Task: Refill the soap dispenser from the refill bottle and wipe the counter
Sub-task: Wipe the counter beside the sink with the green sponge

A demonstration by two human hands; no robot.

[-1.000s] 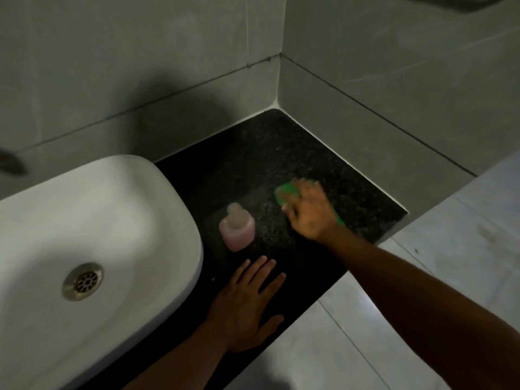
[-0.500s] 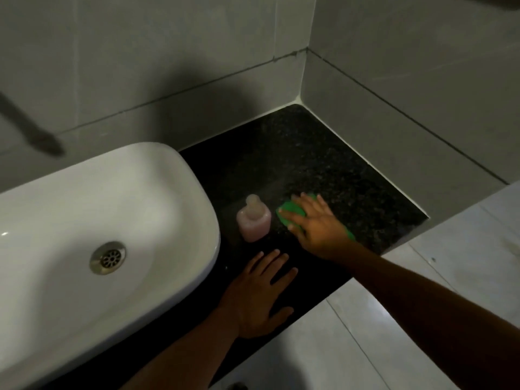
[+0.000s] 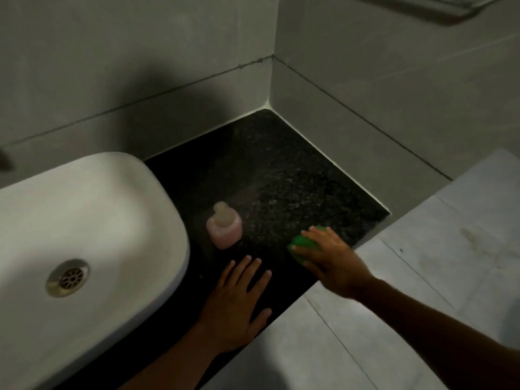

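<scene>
A small pink soap dispenser (image 3: 224, 227) stands upright on the black speckled counter (image 3: 281, 175), just right of the sink. My right hand (image 3: 330, 257) presses a green sponge (image 3: 305, 244) flat on the counter near its front edge, to the right of the dispenser; the fingers lie over the sponge and hide most of it. My left hand (image 3: 239, 299) rests flat on the counter in front of the dispenser with its fingers spread, holding nothing. No refill bottle is in view.
A white basin (image 3: 92, 220) with a metal drain (image 3: 68, 278) fills the left. Grey tiled walls (image 3: 365, 80) meet in a corner behind the counter. The light tiled floor (image 3: 422, 277) lies beyond the counter's front edge at the right.
My right hand has slid the green sponge from beside the dispenser toward the counter's front right edge. The left hand has stayed flat in place. The camera has shifted slightly.
</scene>
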